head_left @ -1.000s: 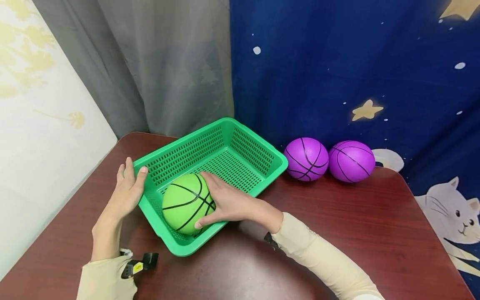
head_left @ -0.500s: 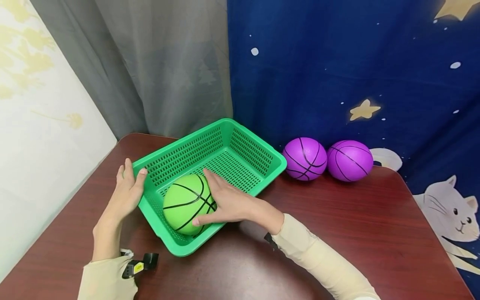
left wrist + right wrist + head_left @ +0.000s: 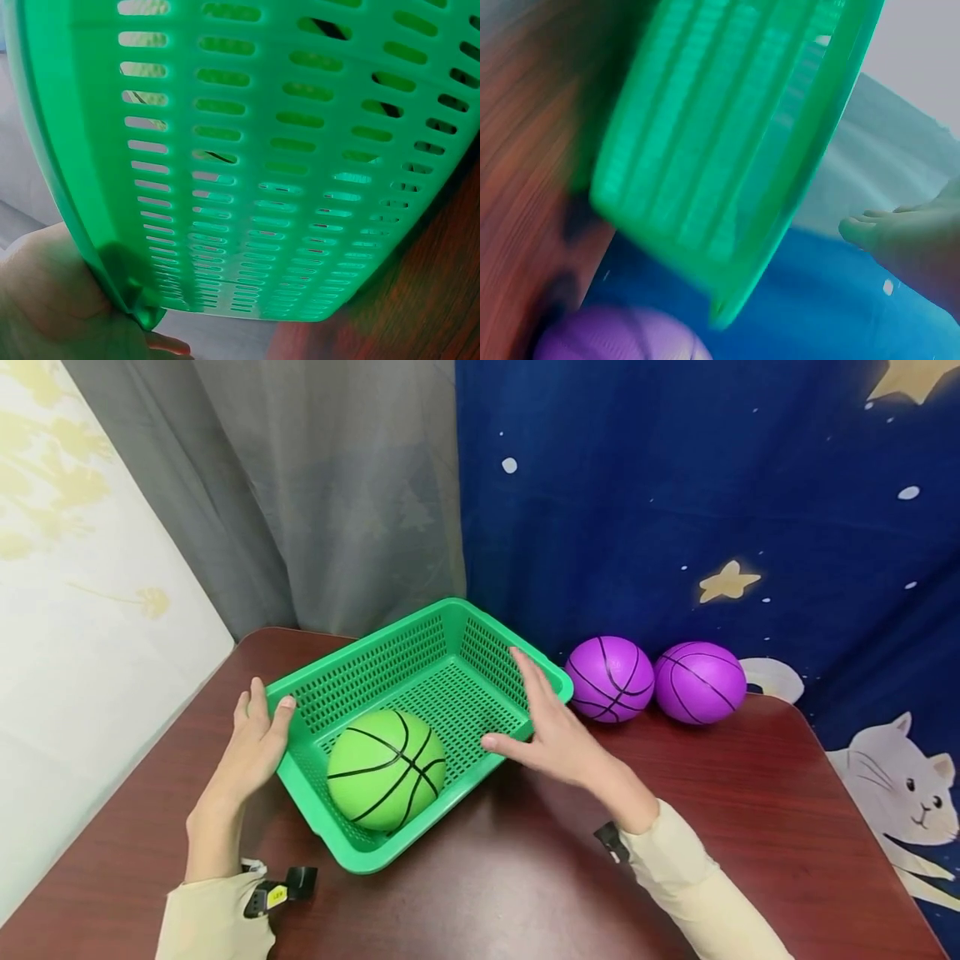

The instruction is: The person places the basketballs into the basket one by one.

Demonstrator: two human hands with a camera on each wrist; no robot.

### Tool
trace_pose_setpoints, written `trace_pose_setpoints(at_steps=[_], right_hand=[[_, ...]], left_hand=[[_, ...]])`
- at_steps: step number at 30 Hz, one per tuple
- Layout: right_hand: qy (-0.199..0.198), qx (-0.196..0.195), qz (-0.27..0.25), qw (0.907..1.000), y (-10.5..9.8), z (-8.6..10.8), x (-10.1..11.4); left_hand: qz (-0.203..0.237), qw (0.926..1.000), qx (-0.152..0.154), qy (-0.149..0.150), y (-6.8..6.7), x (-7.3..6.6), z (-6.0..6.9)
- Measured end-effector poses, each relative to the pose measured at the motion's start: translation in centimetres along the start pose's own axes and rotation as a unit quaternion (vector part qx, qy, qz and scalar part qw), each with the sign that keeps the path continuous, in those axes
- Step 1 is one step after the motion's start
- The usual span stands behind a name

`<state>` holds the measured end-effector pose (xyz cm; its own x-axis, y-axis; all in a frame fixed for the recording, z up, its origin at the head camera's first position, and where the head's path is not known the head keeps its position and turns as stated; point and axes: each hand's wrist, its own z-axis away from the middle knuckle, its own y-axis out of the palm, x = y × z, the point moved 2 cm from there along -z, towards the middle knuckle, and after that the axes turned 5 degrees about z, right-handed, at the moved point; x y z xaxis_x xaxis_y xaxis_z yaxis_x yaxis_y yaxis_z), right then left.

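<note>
A green plastic basket (image 3: 487, 693) with slotted walls stands at an angle on the table. In its near left end sits a lime-green ball (image 3: 386, 768) with black basketball lines. My left hand (image 3: 255, 739) holds the basket's left corner, its thumb over the rim and the fingers along the outside. The left wrist view shows the palm (image 3: 52, 292) against that rim. My right hand (image 3: 558, 735) hangs over the front right rim, fingers straight, thumb apart, holding nothing. In the right wrist view, the right hand (image 3: 919, 236) is apart from the basket wall (image 3: 697, 142).
Two purple basketball-patterned balls (image 3: 611, 679) (image 3: 701, 682) sit side by side just right of the basket, against the blue curtain (image 3: 637, 510). A grey curtain (image 3: 360, 510) hangs behind the basket. The brown table (image 3: 675, 793) ends at a rounded right corner.
My right hand has let go of the lime-green ball and moved right, to above the basket's front right rim. The ball stays in the basket. My left hand keeps its place on the corner.
</note>
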<state>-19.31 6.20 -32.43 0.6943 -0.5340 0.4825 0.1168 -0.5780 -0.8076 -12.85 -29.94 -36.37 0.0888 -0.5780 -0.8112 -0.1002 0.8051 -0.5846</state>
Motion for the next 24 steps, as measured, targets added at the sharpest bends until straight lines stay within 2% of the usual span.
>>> trace_pose_setpoints(at_steps=[6,12,18,24], right_hand=[[0.035,-0.035,0.037,0.9981,-2.7,3.2,-3.6],[0.075,-0.080,0.075,0.9911,-5.9,5.0,-7.2],[0.128,-0.112,0.115,0.9786,-8.6,7.2,-10.4],[0.184,-0.134,0.144,0.9630,-9.9,9.2,-13.2]], left_hand=[[-0.005,1.0000,0.000,-0.005,0.2,-0.1,0.0],[-0.006,1.0000,0.000,-0.006,-0.2,0.0,-0.3],[-0.009,1.0000,-0.002,-0.001,-0.3,0.0,-0.6],[-0.013,0.9999,0.004,-0.005,-0.1,0.3,-0.4]])
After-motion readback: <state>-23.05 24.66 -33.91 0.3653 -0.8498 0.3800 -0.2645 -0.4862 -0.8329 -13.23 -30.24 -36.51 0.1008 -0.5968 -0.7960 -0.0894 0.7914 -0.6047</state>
